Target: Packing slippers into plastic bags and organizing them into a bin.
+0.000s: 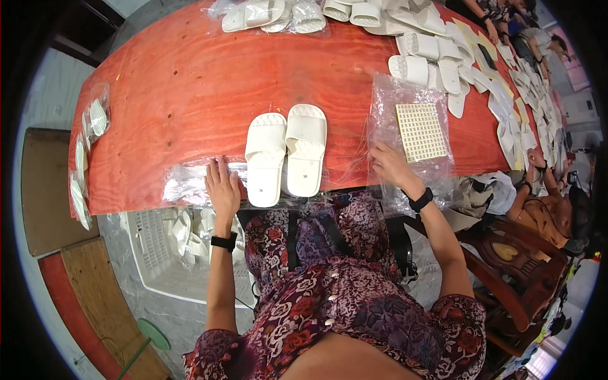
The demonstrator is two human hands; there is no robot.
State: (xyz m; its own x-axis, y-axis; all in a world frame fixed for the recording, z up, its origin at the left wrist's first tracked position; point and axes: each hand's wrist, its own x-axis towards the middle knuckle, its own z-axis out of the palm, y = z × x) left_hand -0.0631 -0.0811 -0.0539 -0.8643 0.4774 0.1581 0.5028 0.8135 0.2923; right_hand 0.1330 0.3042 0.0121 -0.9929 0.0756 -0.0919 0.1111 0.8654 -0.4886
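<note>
Two white slippers lie side by side on the red table, soles' heels toward me: a left slipper and a right slipper. My left hand is spread flat, fingers pointing away, on a stack of transparent plastic bags beside the left slipper. To the right, my right hand rests at the edge of a transparent plastic sheet. Its fingers are slightly bent and apart, with nothing seen in them. A yellowish sheet of small stickers lies on that plastic, just beyond this hand.
Piles of white slippers cover the table's far right, and bagged slippers lie at the far edge. More bagged slippers line the left end. Below stands a white basket; a wooden chair is at right. Other people work farther right.
</note>
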